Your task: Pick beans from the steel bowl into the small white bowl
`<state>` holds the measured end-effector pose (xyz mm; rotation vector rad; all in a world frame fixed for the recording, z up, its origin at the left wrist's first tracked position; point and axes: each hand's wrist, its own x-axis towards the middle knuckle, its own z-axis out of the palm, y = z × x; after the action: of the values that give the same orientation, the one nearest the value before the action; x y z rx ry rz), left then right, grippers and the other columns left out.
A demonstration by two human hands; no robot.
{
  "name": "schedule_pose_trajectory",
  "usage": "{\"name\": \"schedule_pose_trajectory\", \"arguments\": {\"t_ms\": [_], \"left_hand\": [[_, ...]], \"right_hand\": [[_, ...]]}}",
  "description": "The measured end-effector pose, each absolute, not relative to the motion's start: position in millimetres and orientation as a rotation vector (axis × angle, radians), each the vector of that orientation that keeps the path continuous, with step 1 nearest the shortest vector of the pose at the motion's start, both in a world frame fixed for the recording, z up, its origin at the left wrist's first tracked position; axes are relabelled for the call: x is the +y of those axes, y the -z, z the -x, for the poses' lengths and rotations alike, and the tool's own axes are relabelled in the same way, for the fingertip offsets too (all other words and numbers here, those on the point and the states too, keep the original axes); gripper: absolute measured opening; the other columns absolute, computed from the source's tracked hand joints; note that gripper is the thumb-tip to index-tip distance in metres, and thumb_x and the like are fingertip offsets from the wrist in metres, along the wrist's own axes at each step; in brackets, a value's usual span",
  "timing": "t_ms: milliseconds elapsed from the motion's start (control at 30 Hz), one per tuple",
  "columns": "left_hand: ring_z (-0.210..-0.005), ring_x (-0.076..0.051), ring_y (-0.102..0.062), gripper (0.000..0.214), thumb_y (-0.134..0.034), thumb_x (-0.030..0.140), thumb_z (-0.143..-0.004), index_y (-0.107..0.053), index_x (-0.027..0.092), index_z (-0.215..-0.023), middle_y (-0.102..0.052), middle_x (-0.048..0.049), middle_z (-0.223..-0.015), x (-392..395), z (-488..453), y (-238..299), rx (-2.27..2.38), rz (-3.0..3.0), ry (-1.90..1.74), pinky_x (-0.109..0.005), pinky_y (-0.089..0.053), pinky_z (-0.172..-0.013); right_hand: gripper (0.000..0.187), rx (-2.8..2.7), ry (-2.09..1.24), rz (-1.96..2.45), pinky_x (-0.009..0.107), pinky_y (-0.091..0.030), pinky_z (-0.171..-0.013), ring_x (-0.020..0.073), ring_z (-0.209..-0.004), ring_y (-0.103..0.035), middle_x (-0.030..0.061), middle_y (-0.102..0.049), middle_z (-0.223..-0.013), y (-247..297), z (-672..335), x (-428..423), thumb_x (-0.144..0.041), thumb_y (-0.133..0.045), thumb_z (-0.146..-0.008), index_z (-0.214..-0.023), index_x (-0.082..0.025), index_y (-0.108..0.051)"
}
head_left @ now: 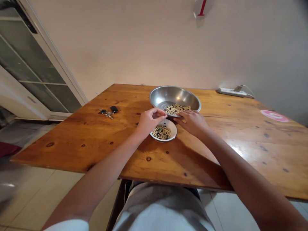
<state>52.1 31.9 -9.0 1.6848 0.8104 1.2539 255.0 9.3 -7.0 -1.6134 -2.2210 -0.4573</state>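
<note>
step: fingertip work on the beans, by my read; both hands sit where the two bowls come close. can't tell if the rims touch.
small bowl [175, 130]: white, upright, about midway between the near and far edges of the bench [134, 160], just in front of the steel one. pale and dark beans [161, 132] inside, plus a green speck too small to identify.
steel bowl [166, 95]: wider, upright, close to the far edge; pale and dark beans gathered on its near side.
left hand [148, 121]: at the small bowl's far rim. grip nearly closed, thumb and forefinger tips almost together; can't tell if a bean is between.
right hand [192, 121]: at the steel bowl's near right rim. grip loosely curled, fingertips partly hidden; can't tell if it has hold of anything.
next move calls for: light fingertip control, no shove on either rim. judgement only.
bench: brown wood, dark knots, glare on the right half. keys [114, 109] toward left edge; power strip [231, 92] at far edge, right part; pink sticker [274, 115] toward right edge.
room: plain wall [120, 48] behind far edge, red mark [202, 7] on it; glass-paned door [31, 64] off left edge; tiled floor [36, 186].
</note>
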Motion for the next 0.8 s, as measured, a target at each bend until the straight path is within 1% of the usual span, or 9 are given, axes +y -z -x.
{"name": "schedule_pose_trajectory", "arguments": {"t_ms": [100,167,267,333,467,667,733,800], "left_hand": [[-0.074,-0.013,-0.066,0.01,-0.071,0.02,-0.07,-0.064,0.015,-0.074,-0.07,-0.004,-0.079,32,-52,10,0.812,-1.7,-1.242,-0.032,-0.053,-0.079],[-0.074,-0.013,-0.065,0.01,-0.071,0.021,-0.07,-0.064,0.015,-0.074,-0.07,-0.0038,-0.079,32,-52,11,0.815,-1.723,-1.234,-0.032,-0.053,-0.079],[-0.075,-0.014,-0.066,0.01,-0.071,0.022,-0.071,-0.065,0.016,-0.074,-0.07,-0.0042,-0.079,32,-52,13,0.835,-1.785,-1.224,-0.032,-0.053,-0.079],[-0.076,-0.015,-0.066,0.009,-0.07,0.023,-0.071,-0.065,0.016,-0.074,-0.071,-0.0045,-0.079,33,-52,14,0.842,-1.823,-1.224,-0.033,-0.053,-0.078],[-0.075,-0.014,-0.065,0.008,-0.069,0.022,-0.071,-0.064,0.016,-0.073,-0.071,-0.0041,-0.078,32,-52,13,0.831,-1.85,-1.228,-0.032,-0.052,-0.077],[-0.075,-0.014,-0.065,0.006,-0.068,0.021,-0.073,-0.065,0.016,-0.074,-0.07,-0.0037,-0.078,31,-53,13,0.835,-1.872,-1.225,-0.031,-0.052,-0.077],[-0.076,-0.014,-0.065,0.006,-0.068,0.021,-0.073,-0.065,0.016,-0.075,-0.07,-0.0035,-0.078,32,-52,14,0.832,-1.88,-1.231,-0.031,-0.052,-0.077],[-0.076,-0.014,-0.065,0.006,-0.068,0.022,-0.073,-0.065,0.016,-0.076,-0.07,-0.0032,-0.078,33,-52,16,0.83,-1.888,-1.231,-0.031,-0.052,-0.077]], "right_hand": [[0.026,-2.244,0.413,1.622,0.036,-0.045,-0.074,0.0259,-0.087,-0.066,0.0081,-0.073,-0.092,6,-256,9,-0.037,-0.051,-0.088,-0.093,-0.019,-0.069],[0.025,-2.248,0.405,1.655,0.034,-0.044,-0.067,0.0257,-0.085,-0.066,0.007,-0.073,-0.092,4,-257,8,-0.037,-0.052,-0.087,-0.094,-0.02,-0.069],[0.024,-2.228,0.425,1.719,0.032,-0.039,-0.056,0.0252,-0.082,-0.067,0.0046,-0.073,-0.092,2,-256,6,-0.04,-0.052,-0.086,-0.091,-0.023,-0.07],[0.024,-2.213,0.428,1.741,0.031,-0.035,-0.052,0.0242,-0.08,-0.067,0.0031,-0.073,-0.091,1,-255,6,-0.042,-0.053,-0.086,-0.09,-0.024,-0.069],[0.023,-2.223,0.406,1.738,0.03,-0.035,-0.052,0.023,-0.08,-0.066,0.0026,-0.073,-0.093,2,-254,6,-0.043,-0.054,-0.085,-0.092,-0.025,-0.068],[0.021,-2.19,0.3,1.747,0.03,-0.04,-0.057,0.0237,-0.086,-0.066,0.002,-0.073,-0.095,1,-258,8,-0.04,-0.059,-0.083,-0.093,-0.025,-0.068],[0.021,-2.192,0.235,1.724,0.031,-0.042,-0.06,0.0234,-0.086,-0.066,0.0011,-0.073,-0.094,-2,-260,10,-0.042,-0.06,-0.083,-0.091,-0.025,-0.069],[0.025,-2.197,0.153,1.71,0.031,-0.043,-0.059,0.023,-0.083,-0.066,0.001,-0.073,-0.092,-7,-261,13,-0.049,-0.061,-0.08,-0.088,-0.026,-0.069]]}}
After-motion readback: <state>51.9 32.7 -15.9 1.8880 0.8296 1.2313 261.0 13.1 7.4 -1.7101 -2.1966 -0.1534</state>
